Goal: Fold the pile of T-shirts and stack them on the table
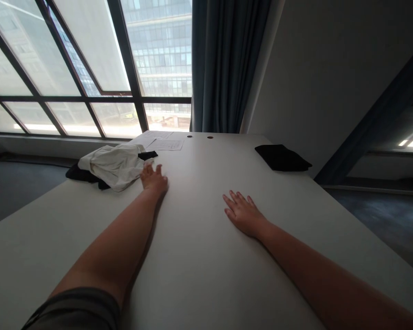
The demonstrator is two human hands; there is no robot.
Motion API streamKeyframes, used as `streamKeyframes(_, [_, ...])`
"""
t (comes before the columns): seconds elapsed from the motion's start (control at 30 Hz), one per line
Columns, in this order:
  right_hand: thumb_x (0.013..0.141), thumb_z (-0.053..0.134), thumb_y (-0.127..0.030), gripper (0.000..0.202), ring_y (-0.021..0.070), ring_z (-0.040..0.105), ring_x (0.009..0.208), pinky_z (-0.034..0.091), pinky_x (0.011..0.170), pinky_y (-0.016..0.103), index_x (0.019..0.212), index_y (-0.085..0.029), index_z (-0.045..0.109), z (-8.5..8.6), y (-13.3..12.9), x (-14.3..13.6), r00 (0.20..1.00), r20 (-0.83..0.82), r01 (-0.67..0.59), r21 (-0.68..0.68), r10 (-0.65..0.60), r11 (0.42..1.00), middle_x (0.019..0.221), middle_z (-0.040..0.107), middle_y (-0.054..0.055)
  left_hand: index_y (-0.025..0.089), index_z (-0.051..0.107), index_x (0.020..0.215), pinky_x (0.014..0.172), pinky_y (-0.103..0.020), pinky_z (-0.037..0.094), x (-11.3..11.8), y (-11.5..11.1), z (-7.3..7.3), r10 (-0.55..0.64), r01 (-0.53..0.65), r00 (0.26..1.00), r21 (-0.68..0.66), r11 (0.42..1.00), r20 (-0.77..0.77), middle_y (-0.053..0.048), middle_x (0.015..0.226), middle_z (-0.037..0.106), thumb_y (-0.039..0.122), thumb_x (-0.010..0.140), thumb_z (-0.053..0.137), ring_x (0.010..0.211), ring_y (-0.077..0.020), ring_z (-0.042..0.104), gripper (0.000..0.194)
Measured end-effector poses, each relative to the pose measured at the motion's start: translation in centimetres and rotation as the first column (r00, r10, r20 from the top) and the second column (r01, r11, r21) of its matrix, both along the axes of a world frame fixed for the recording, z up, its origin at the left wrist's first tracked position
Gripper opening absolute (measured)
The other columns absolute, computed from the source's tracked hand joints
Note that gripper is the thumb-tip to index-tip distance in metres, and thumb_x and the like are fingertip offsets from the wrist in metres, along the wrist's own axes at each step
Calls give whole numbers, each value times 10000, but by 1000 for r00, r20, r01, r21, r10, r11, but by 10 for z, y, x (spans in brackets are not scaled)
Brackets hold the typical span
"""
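Though rumpled — white cloth [113, 165], seemingly soft.

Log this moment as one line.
left hand: at edge of white cloth, grip unclear | right hand: open, palm down | black cloth: on table, right side

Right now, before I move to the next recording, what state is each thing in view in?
Left hand: fingers spread, at the white cloth's edge; grip not evident
Right hand: open, palm down on the table
White cloth: crumpled
Dark cloth: partly covered by the white cloth
Black cloth: lying flat, apparently folded
Papers: flat
Curtain: gathered
Window pane: tilted open
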State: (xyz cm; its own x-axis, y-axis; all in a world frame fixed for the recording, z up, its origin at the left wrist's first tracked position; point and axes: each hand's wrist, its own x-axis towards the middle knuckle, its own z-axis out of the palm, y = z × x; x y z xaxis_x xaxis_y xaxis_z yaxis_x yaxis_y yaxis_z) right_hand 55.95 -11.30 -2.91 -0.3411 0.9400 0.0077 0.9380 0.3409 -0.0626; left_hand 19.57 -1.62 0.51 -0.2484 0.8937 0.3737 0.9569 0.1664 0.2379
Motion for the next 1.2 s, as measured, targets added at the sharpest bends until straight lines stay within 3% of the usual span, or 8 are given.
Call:
streamKeyframes(0.1, [1068, 360, -498, 651, 376, 222, 1618, 170, 1281, 636, 1685, -289, 364, 5, -24, -7, 996, -40, -85, -37, 83, 996, 1762, 242, 120, 167, 352, 1596, 1158, -716, 242, -68, 0, 1, 290, -292, 955, 22, 956, 69, -274, 1707, 225, 340, 924, 568, 1560, -492, 199, 726])
streamKeyframes(0.23, [1059, 400, -519, 647, 369, 213, 1622, 157, 1288, 626, 1672, -313, 394, 18, -23, -3, 986, -78, -153, -96, 146, 984, 1762, 249, 101, 32, 492, 1465, 1089, -690, 355, -105, 2, 4, 399, -393, 906, -72, 917, 143, -373, 1490, 473, 359, 941, 541, 1399, -536, 442, 619])
streamKeyframes(0.4, [1044, 449, -530, 652, 351, 210, 1626, 141, 1303, 594, 1656, -304, 430, 28, -11, 3, 974, -125, -207, -144, 190, 968, 1763, 249, 86, 71, 551, 1353, 979, -539, 480, -81, 15, 6, 238, -234, 964, -42, 971, 118, -298, 1372, 586, 322, 1031, 422, 1205, -434, 623, 428])
streamKeyframes(0.57, [1040, 459, -517, 649, 361, 227, 1620, 158, 1294, 624, 1643, -278, 457, 28, -12, 5, 970, -138, -217, -136, 199, 967, 1751, 280, 111, 135, 559, 1287, 981, -437, 482, -52, 20, 9, 102, -105, 994, 73, 992, 40, -208, 1350, 604, 298, 1074, 391, 1189, -349, 633, 316])
streamKeyframes(0.77, [1035, 488, -508, 626, 359, 268, 1607, 182, 1292, 616, 1621, -287, 493, 27, -11, 4, 968, -146, -219, -110, 202, 969, 1736, 322, 120, 160, 619, 1208, 999, -449, 485, -35, 19, 10, 60, -46, 997, 254, 966, -47, -197, 1230, 642, 252, 1029, 457, 1175, -365, 620, 259])
streamKeyframes(0.9, [1037, 484, -504, 627, 357, 260, 1610, 177, 1293, 615, 1622, -281, 491, 28, -12, 3, 970, -143, -215, -118, 198, 969, 1737, 319, 127, 165, 681, 1215, 1057, -503, 459, -27, 18, 7, 47, -35, 999, 325, 945, -28, -202, 1333, 614, 308, 1026, 504, 1229, -379, 588, 296])
streamKeyframes(1.03, [1035, 489, -508, 621, 357, 261, 1610, 170, 1296, 612, 1617, -292, 497, 28, -12, 3, 969, -157, -210, -116, 191, 971, 1738, 322, 117, 207, 712, 1233, 1170, -588, 353, -39, 12, 5, 85, -100, 995, 333, 938, 61, -160, 1560, 494, 391, 1051, 505, 1457, -397, 418, 332])
streamKeyframes(1.2, [1034, 482, -527, 621, 357, 256, 1612, 175, 1295, 615, 1613, -304, 504, 24, -10, 6, 963, -173, -228, -107, 207, 968, 1738, 323, 108, 191, 472, 1552, 1150, -706, 333, -101, 0, 2, 319, -398, 908, 320, 860, 271, -254, 1617, 399, 332, 1013, 539, 1500, -446, 377, 561])
